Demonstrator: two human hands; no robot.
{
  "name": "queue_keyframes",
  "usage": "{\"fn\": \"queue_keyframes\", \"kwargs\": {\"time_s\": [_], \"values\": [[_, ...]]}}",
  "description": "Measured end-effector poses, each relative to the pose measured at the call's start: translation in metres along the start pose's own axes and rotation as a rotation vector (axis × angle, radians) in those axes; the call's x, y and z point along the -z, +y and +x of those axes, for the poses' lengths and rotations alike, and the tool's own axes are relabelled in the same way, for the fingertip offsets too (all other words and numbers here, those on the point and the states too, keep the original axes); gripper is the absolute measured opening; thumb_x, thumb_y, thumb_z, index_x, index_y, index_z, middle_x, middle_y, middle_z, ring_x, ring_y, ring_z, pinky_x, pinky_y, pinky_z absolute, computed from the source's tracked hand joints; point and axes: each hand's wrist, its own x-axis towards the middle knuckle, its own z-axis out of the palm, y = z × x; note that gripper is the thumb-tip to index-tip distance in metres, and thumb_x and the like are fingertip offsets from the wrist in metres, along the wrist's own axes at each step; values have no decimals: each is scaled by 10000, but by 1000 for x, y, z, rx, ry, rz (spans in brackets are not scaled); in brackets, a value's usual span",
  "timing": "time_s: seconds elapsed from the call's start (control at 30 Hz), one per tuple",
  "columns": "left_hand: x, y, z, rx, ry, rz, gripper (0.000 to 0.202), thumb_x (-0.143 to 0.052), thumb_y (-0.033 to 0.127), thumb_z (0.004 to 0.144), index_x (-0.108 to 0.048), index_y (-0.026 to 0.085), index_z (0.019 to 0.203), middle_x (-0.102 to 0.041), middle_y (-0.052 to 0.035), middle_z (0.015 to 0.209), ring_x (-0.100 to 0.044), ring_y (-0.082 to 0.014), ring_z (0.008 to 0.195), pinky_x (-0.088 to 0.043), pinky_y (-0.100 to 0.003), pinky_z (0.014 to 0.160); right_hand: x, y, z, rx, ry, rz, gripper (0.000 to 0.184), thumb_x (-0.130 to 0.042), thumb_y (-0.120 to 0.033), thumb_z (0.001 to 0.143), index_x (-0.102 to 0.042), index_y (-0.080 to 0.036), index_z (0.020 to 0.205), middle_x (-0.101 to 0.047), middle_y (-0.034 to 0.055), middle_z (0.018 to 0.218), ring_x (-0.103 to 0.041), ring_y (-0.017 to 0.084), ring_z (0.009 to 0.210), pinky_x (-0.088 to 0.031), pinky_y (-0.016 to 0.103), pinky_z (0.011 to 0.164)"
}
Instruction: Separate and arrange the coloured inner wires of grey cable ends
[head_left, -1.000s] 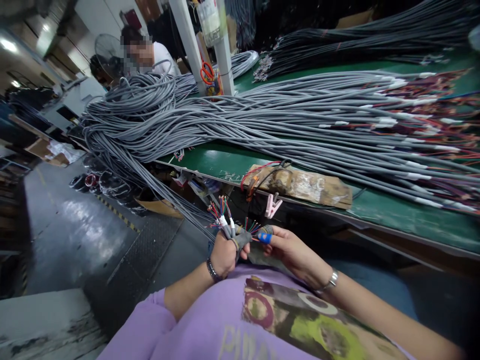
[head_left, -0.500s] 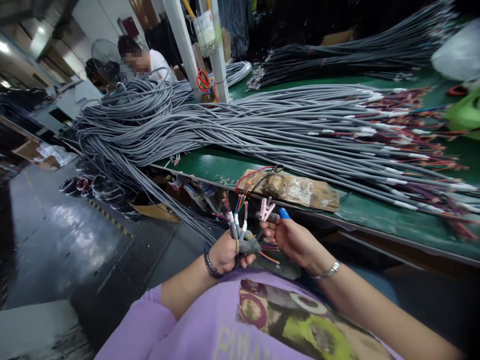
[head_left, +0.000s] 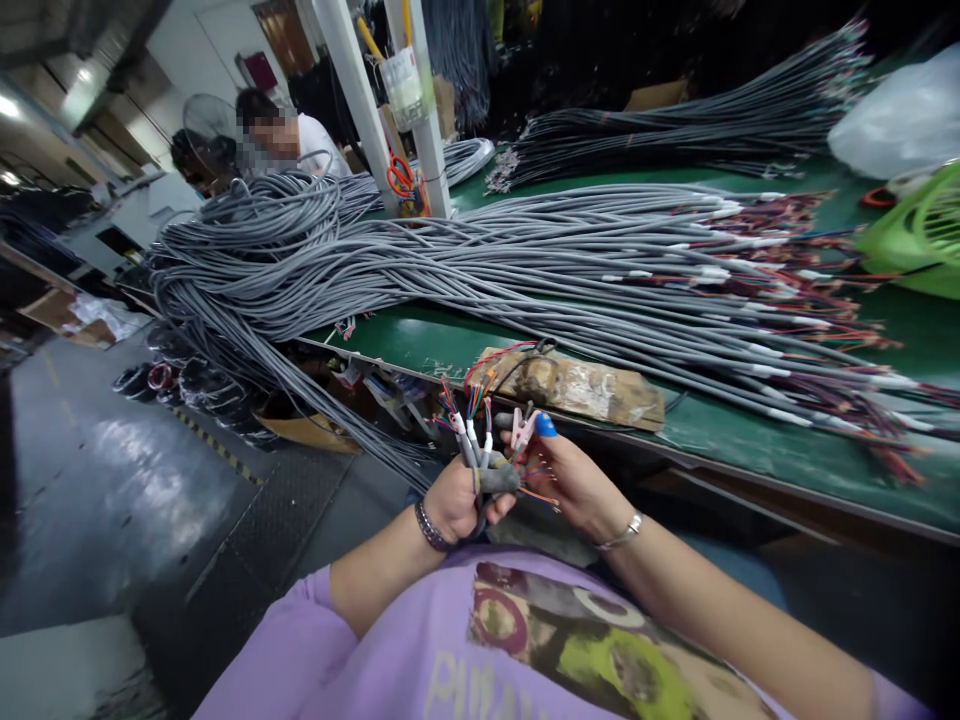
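My left hand [head_left: 455, 500] is closed around several grey cables [head_left: 471, 450], whose ends point up. White sleeves [head_left: 472, 432] sit near those ends, and thin coloured wires [head_left: 478, 400] fan out above them. More loose wires [head_left: 540, 496] stick out to the right, between my hands. A grey cover wraps a finger of this hand. My right hand [head_left: 566, 475], with a blue cover [head_left: 546, 425] on the thumb, has closed its fingers on a pink clip [head_left: 522, 432]. The clip is close beside the wire ends; whether its jaws hold a wire I cannot tell.
A long pile of grey cables [head_left: 450, 255] lies across the green table [head_left: 405, 335]. By the front edge sits a taped cardboard piece [head_left: 577, 385]. Behind are a white post [head_left: 360, 100], orange scissors [head_left: 401, 175] and a seated person [head_left: 319, 140]. A green basket [head_left: 915, 235] stands right.
My right hand has moved left with the pink clip, closer to my left hand and the loose wires. The clip has tilted. My left hand keeps its hold on the cables.
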Motion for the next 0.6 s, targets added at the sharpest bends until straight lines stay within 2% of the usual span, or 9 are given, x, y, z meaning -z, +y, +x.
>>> {"fn": "queue_keyframes", "kwargs": {"time_s": [0.13, 0.3, 0.6], "values": [[1, -2, 1, -7, 16, -26, 399, -769, 454, 552, -508, 159, 612, -490, 28, 399, -377, -52, 301, -226, -192, 337, 0, 1, 2, -29, -14, 113, 435, -743, -607, 653, -668, -194, 765, -631, 21, 686, -549, 159, 621, -463, 316, 642], [3, -5, 3, -3, 21, -50, 351, -775, 389, 534, -520, 157, 596, -496, 22, 393, -387, -62, 297, -201, -193, 311, 1, 3, 4, -14, -15, 144, 423, -787, -571, 624, -681, -192, 781, -617, -1, 669, -537, 138, 606, -458, 285, 618], [3, -7, 4, 40, 39, -26, 376, -779, 416, 526, -516, 156, 592, -487, 28, 394, -379, -56, 307, -212, -183, 316, 3, 6, 7, -35, -16, 182, 402, -776, -550, 660, -695, -188, 814, -634, 9, 700, -520, 128, 585, -453, 267, 562]]}}
